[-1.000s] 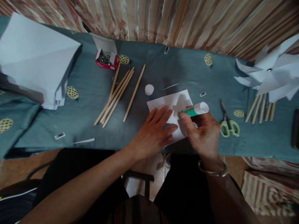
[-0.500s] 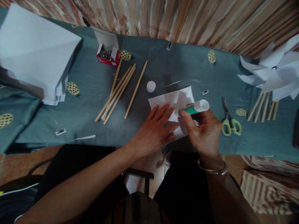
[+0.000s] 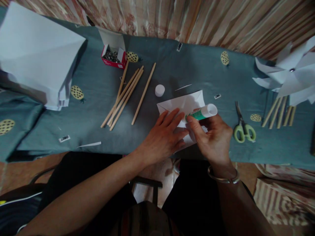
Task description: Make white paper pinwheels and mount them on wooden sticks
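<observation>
**Glue stick (image 3: 203,112) was grasped over creased white paper (image 3: 187,101)**

At far left, a stack of white sheets (image 3: 39,52) lay on the cloth-covered surface (image 3: 197,65). To its right, an open red box (image 3: 113,62) held small metal pieces, and a cluster of wooden sticks (image 3: 125,98) lay just below it, with a lone stick (image 3: 144,93) beside them. Next came a round white cap (image 3: 159,90).

The left hand (image 3: 162,137) grasped nothing; its fingers were spread over the creased white paper, palm down. Above that paper, the right hand's (image 3: 214,134) grip was closed around the green-and-white glue stick, which was tilted, its lower end near the left fingertips; whether it touched the paper was unclear.

Green-handled scissors (image 3: 242,126) lay just right of that hand. At far right were white paper pinwheels (image 3: 291,73) with wooden handles.
</observation>
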Motion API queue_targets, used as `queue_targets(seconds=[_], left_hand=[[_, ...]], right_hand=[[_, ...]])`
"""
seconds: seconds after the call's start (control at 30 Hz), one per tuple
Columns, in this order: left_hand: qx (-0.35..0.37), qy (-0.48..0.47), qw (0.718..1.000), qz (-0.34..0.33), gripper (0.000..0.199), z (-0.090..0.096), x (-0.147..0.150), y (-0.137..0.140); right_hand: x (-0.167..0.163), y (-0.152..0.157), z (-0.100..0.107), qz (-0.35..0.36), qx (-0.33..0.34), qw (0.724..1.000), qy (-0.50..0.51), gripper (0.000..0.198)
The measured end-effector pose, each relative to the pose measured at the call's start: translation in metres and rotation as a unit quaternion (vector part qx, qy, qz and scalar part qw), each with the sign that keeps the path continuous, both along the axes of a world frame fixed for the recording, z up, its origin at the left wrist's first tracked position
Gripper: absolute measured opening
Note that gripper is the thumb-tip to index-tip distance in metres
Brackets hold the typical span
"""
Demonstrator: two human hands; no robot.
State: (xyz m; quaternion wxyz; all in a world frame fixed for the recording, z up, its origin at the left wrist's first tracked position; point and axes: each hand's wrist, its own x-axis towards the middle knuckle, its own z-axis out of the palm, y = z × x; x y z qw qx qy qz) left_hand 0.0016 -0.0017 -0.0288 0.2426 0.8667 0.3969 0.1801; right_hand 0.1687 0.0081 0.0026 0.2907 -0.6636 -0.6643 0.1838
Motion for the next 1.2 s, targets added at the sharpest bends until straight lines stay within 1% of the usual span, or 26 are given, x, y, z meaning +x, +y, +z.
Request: queue_targets(seconds=[0.57,0.8,1.03,1.2], left_hand=[[0.004,0.010,1.000,0.000,0.037,0.001,0.000,0.001],[0.007,0.004,1.000,0.002,0.038,-0.002,-0.001,0.000],[0.009,0.014,1.000,-0.002,0.041,-0.001,-0.001,0.001],[0.010,0.016,1.000,-0.001,0.041,-0.001,-0.001,0.001]], right_hand=[[0.006,-0.003,0.000,0.010,-0.020,1.000,-0.007,0.028],[0.009,-0.006,-0.002,0.022,-0.025,0.999,-0.008,0.029],[0.013,-0.009,-0.002,0.040,-0.002,0.999,-0.030,0.027],[0.016,-0.009,-0.003,0.039,-0.005,0.999,-0.030,0.031]])
